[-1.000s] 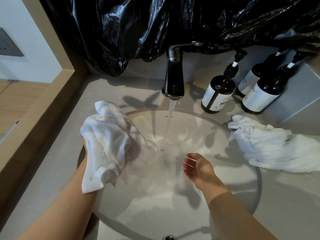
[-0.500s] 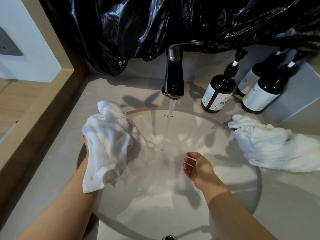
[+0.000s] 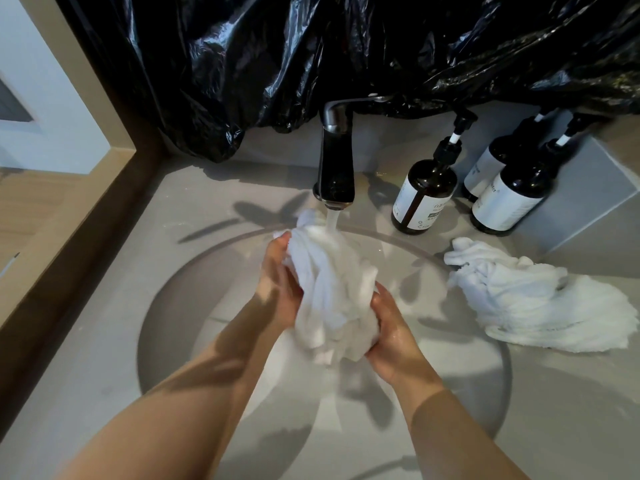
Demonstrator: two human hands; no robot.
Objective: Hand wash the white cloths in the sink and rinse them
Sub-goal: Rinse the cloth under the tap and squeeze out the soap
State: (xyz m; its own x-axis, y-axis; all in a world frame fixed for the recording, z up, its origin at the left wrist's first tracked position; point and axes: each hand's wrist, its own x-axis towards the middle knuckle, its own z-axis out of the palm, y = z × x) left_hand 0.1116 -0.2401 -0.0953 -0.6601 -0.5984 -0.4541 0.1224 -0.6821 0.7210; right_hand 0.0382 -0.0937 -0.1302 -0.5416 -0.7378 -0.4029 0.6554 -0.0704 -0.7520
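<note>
White cloth (image 3: pixel 329 292) was bunched up between our two hands over the sink (image 3: pixel 194 306), with its top end right under the stream of water (image 3: pixel 331 220) coming out of the dark faucet (image 3: pixel 337 168). Our left hand (image 3: pixel 280 289) held the upper left side of the bundle, thumb up along the edge and the fingers lost behind the folds. Our right hand (image 3: pixel 394 337) cupped the lower end from the right, fingers wrapped into it, so we had both hands gripping the same cloth, held up above the basin. Second white cloth (image 3: pixel 540 303) sat in a crumpled heap on the counter (image 3: pixel 104 341), right of the basin. Three dark pump bottles (image 3: pixel 424 199) with white labels stood near the faucet, and a shiny black plastic sheet (image 3: pixel 346 46) hung across the back
</note>
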